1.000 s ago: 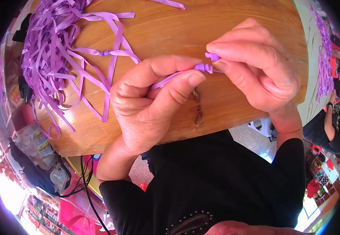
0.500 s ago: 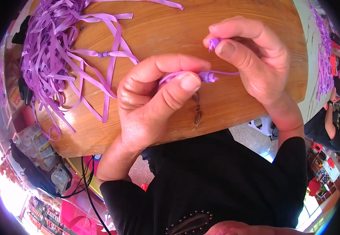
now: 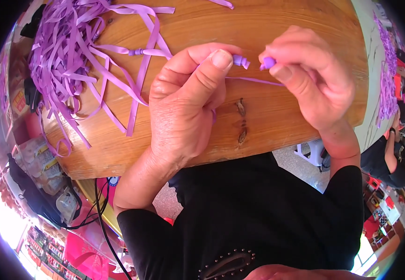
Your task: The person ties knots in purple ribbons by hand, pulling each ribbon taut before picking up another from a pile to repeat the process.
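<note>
My left hand (image 3: 188, 88) is closed, pinching a small purple plastic clasp half (image 3: 241, 61) between thumb and forefinger, its pronged end sticking out to the right. Facing it across a small gap is the other clasp half (image 3: 268, 63), pinched in the fingertips of my right hand (image 3: 321, 77). The two pieces are apart. A thin purple ribbon (image 3: 254, 80) runs between the hands just below them; its ends are hidden in my fingers. To the left, a joined purple clasp (image 3: 136, 52) sits on a ribbon lying on the table.
A tangled heap of purple ribbon lanyards (image 3: 71, 60) covers the left part of the wooden table (image 3: 277, 121). More purple ribbons (image 3: 388, 74) hang over a pale surface at the far right. Another person (image 3: 384, 158) is beyond it. Black cables (image 3: 99, 205) hang below the table's left end.
My left hand has risen and turned, bringing its clasp half level with the right one. The right hand has shifted slightly right and down. The gap between the pieces is narrower.
</note>
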